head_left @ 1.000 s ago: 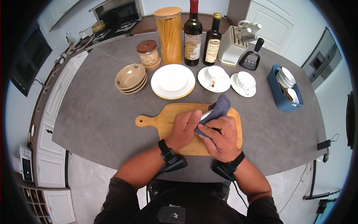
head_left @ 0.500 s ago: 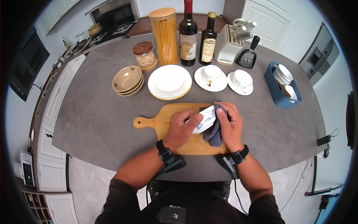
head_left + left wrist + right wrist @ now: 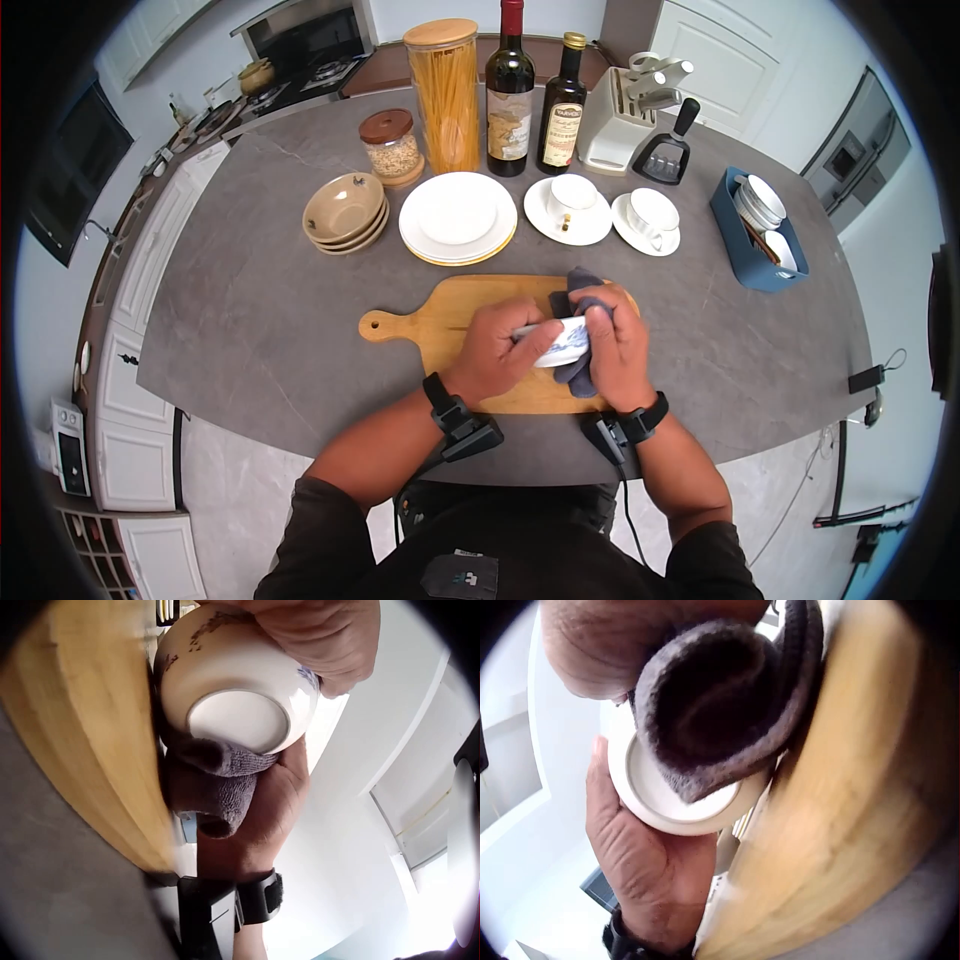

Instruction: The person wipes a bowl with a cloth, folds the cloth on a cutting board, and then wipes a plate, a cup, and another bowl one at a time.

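Over the wooden cutting board (image 3: 445, 335), a small white bowl (image 3: 565, 345) with a blue pattern is held on its side. My left hand (image 3: 495, 350) grips it, thumb along the outer wall. On the opposite side, my right hand (image 3: 622, 352) holds a dark grey cloth (image 3: 576, 378) against the bowl, thumb on top. The left wrist view shows the bowl's underside (image 3: 240, 720) and foot ring, with the cloth (image 3: 225, 787) bunched below it. In the right wrist view a cloth fold (image 3: 705, 712) covers part of the base.
Behind the board stand brown bowls (image 3: 340, 210), white plates (image 3: 458, 215) and two cups on saucers (image 3: 590, 228). Farther back are a pasta jar (image 3: 445, 100), an oat jar (image 3: 390, 150), two bottles (image 3: 510, 120), a knife block (image 3: 612, 130) and a black utensil (image 3: 665, 158). A blue bin (image 3: 745, 245) holds crockery.
The right hand has turned from palm-down to thumb-up, still with the cloth. The bowl, mostly covered at first, now shows its patterned side and has tilted closer to level.
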A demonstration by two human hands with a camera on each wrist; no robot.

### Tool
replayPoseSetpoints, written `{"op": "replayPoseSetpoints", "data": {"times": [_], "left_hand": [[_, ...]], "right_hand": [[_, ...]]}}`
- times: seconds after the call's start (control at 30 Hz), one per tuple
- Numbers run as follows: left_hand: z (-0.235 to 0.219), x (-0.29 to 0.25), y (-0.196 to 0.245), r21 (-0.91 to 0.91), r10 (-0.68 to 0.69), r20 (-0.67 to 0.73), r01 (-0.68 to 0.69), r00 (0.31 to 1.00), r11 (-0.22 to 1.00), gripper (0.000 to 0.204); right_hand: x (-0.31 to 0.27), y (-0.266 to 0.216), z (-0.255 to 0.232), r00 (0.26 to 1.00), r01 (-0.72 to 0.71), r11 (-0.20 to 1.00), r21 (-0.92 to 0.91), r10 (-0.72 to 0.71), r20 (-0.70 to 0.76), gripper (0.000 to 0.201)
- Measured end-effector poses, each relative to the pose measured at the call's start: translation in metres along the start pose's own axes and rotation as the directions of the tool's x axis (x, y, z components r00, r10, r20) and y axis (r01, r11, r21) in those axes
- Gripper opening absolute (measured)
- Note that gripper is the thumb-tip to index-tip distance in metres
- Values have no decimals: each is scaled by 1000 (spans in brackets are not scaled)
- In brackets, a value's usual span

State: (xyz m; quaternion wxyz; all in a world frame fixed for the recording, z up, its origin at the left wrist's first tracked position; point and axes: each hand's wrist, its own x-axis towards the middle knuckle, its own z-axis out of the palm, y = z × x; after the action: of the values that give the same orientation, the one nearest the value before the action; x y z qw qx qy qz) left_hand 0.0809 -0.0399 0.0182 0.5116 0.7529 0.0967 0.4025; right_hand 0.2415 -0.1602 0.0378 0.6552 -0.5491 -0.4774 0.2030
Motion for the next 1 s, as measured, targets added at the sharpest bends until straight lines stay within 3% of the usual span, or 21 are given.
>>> {"op": "replayPoseSetpoints", "data": {"times": [0.03,0.07,0.1,0.13,0.2,0.27,0.3,0.4,0.43,0.5,0.57,0.67,0.73,0.77,0.83,1.0], "left_hand": [[0,0,-2,0,1,-2,-1,1000,1000,39],[0,1,-7,57,95,25,-97,995,994,38],[-1,2,-7,111,187,58,-193,981,975,37],[-1,1,-7,111,188,60,-194,980,975,37],[1,1,-4,110,134,46,-138,990,984,37],[2,0,-4,112,108,36,-111,994,987,38],[3,0,-5,107,63,-4,-62,998,992,39],[7,0,-2,41,-25,-99,29,995,999,42],[8,1,0,-20,-68,-148,66,987,998,45],[8,1,0,-17,-59,-151,57,987,998,45],[8,1,-2,-12,-48,-156,46,987,999,45],[7,1,-5,-12,-65,-192,64,979,998,46],[7,1,-5,-29,-93,-215,88,972,996,46],[6,1,-5,-29,-94,-215,89,972,996,46],[5,3,-2,-17,-74,-201,72,977,997,47],[5,1,-5,-24,-85,-175,82,981,996,47]], "right_hand": [[4,-2,-2,965,259,932,-252,-243,95,20],[6,-4,-4,866,500,739,-451,-436,245,18],[5,-7,-2,865,501,739,-451,-437,245,18],[3,-9,1,869,494,758,-426,-439,228,18],[-1,-8,6,874,486,776,-401,-439,209,20],[-1,-2,11,886,446,806,-390,-460,62,23],[-1,-2,14,885,448,806,-387,-462,63,23],[-1,-3,17,922,272,833,-482,-369,-118,28],[-1,0,15,922,272,833,-483,-369,-117,28],[1,9,9,970,143,902,-407,-210,-124,28],[2,9,9,971,133,917,-376,-197,-136,28],[-2,7,9,949,243,872,-424,-305,-83,28],[-4,1,8,879,444,750,-490,-472,74,35],[-5,-4,9,879,443,751,-489,-471,74,35],[-7,-14,16,793,601,635,-485,-551,261,43],[-4,-9,16,806,575,637,-513,-551,218,39]]}}
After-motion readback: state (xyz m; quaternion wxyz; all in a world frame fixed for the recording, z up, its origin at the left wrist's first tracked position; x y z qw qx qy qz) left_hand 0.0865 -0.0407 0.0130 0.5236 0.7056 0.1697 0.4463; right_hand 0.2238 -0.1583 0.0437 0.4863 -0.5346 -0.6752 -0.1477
